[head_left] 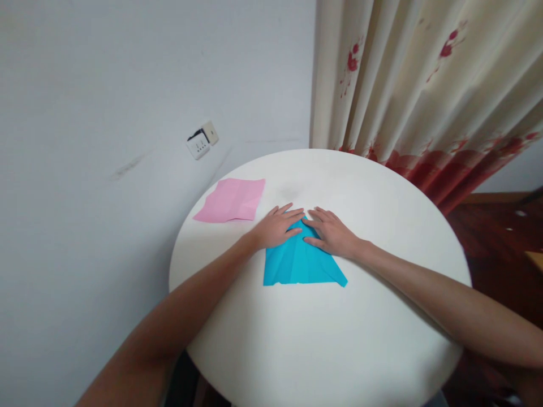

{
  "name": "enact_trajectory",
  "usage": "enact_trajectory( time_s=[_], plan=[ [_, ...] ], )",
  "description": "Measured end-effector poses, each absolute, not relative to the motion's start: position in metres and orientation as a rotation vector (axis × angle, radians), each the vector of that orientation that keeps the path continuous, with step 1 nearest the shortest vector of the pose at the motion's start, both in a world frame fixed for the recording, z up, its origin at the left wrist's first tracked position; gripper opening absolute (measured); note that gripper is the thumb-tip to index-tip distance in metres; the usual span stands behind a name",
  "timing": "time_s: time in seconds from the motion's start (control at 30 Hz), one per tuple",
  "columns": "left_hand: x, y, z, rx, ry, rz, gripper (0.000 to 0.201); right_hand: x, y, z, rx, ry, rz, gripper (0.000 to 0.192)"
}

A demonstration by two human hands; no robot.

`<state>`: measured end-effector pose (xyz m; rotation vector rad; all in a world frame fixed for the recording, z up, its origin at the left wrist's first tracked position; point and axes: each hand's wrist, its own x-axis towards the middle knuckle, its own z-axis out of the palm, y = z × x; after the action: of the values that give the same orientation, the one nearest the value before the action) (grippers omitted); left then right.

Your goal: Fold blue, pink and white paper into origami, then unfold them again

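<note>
My left hand (278, 226) and right hand (333, 233), both flat, press blue paper (299, 263) mid-table (382, 215); next move, I judge: crease firmly.

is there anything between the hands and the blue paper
Nothing visible. Both the left hand and right hand lie flat on the blue paper at its far point. The pink paper sits apart, to the left.

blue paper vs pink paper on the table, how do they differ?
The blue folded paper sheet lies mid-table, pressed flat under the left hand and right hand; the pink creased paper sheet lies untouched near the far left edge. Blue has its top corners folded into a point; pink lies unfolded, only creased. Both rest on the round white table.
</note>
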<state>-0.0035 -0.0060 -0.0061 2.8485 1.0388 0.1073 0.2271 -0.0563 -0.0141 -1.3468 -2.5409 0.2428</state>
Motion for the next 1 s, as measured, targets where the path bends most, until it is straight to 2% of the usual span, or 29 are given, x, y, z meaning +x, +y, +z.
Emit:
enact_trajectory(
  time_s=[0.27,0.4,0.57,1.0],
  plan=[
    [-0.0032,0.0005,-0.0095,2.803,1.233,0.100,0.057,0.2296,-0.0547,-0.0154,-1.339,-2.547,0.241,0.066],
    [-0.0032,0.0011,-0.0114,2.782,1.242,0.151,0.059,0.2304,-0.0556,-0.0145,-1.340,-2.539,0.260,0.065],
    [-0.0055,0.0009,-0.0102,2.803,1.147,0.179,0.051,0.2302,-0.0571,-0.0124,-1.337,-2.534,0.270,0.065],
    [-0.0054,0.0011,-0.0127,2.748,1.242,0.164,0.056,0.2301,-0.0556,-0.0144,-1.339,-2.539,0.252,0.065]
  ],
)
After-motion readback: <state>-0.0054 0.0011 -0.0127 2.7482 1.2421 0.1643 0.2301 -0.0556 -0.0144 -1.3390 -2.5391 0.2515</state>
